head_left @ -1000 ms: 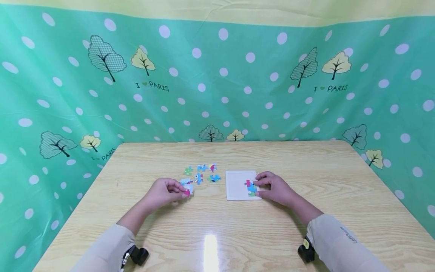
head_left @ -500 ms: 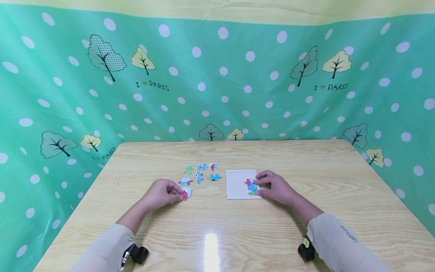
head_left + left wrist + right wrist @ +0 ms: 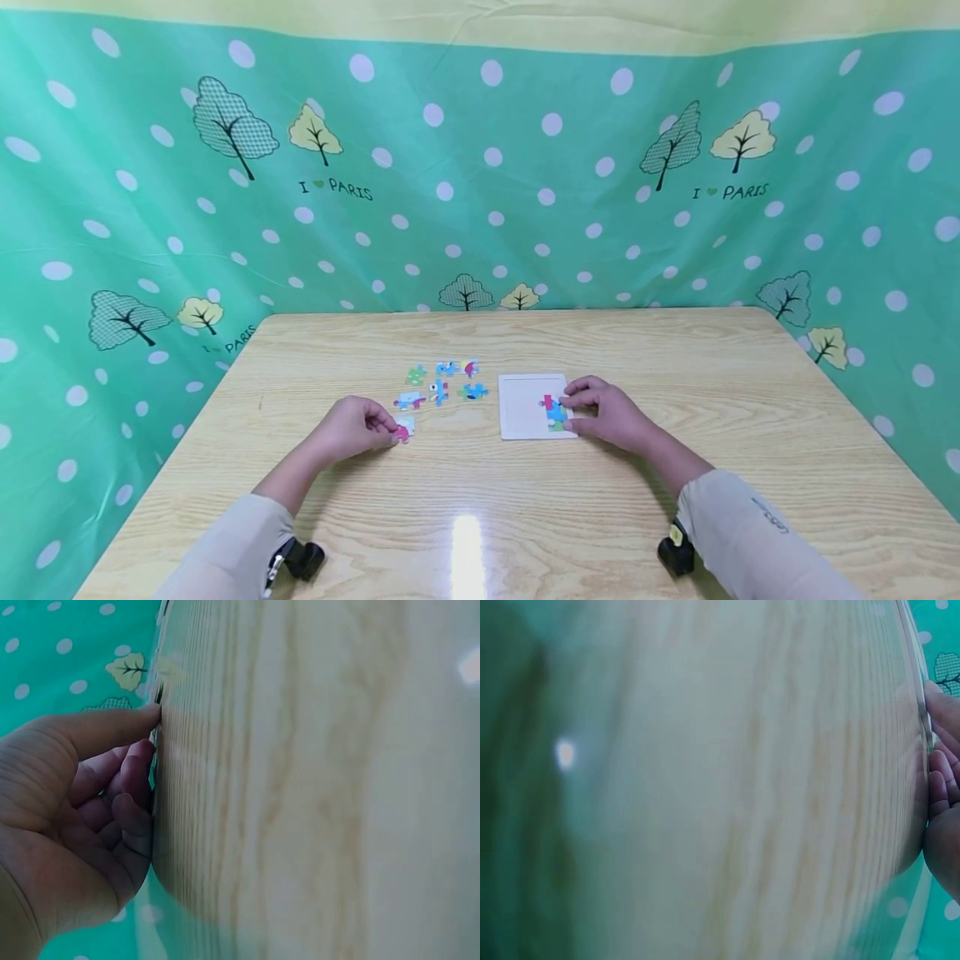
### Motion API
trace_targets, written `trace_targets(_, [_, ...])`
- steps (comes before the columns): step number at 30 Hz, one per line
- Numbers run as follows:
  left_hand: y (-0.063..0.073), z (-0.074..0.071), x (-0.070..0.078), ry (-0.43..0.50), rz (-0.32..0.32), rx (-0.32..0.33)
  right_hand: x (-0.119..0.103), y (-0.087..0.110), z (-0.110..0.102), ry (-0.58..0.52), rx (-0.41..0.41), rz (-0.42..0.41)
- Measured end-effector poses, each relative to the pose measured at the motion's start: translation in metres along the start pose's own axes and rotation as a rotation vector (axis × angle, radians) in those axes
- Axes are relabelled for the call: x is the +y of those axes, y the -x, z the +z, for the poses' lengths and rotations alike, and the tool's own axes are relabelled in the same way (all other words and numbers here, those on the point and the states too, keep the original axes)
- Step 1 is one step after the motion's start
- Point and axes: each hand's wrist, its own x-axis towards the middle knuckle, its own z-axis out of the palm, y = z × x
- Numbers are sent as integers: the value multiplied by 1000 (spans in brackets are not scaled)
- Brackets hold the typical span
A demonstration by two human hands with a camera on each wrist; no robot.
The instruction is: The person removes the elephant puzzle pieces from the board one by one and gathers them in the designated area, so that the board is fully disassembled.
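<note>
My left hand (image 3: pixel 358 429) is low over the wooden table, its thumb and fingertips on a pink-and-white jigsaw puzzle piece (image 3: pixel 404 428). The left wrist view shows the thumb and curled fingers of the left hand (image 3: pixel 90 795) at table level; the piece is hidden there. My right hand (image 3: pixel 609 415) holds the right edge of a white square puzzle tray (image 3: pixel 519 410). Joined pieces (image 3: pixel 555 414), red, blue and green, lie in the tray's right part beside those fingertips. Only part of the right hand (image 3: pixel 945 772) shows at the edge of the right wrist view.
Several loose puzzle pieces lie between the left hand and the tray, among them a green one (image 3: pixel 416 375), a blue one (image 3: pixel 474 392) and a blue-and-pink one (image 3: pixel 409 401). A green dotted curtain (image 3: pixel 480 208) hangs behind the table (image 3: pixel 480 492).
The left hand has brought the pink-and-white piece down and left, away from the blue-and-pink one that it partly overlapped. The right hand and tray have stayed put.
</note>
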Motion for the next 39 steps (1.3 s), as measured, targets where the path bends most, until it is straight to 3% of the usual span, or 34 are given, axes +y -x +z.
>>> trace_targets(6, [0, -1, 0, 24, 13, -12, -1, -1, 1, 8, 3, 18])
trace_targets(20, [0, 1, 3, 215, 25, -5, 0, 2, 0, -2, -2, 7])
trace_targets(30, [2, 5, 23, 303, 92, 7, -2, 0, 0, -22, -9, 4])
trace_targets(39, [-4, 14, 41, 379, 92, 14, -1, 1, 0, -28, -10, 3])
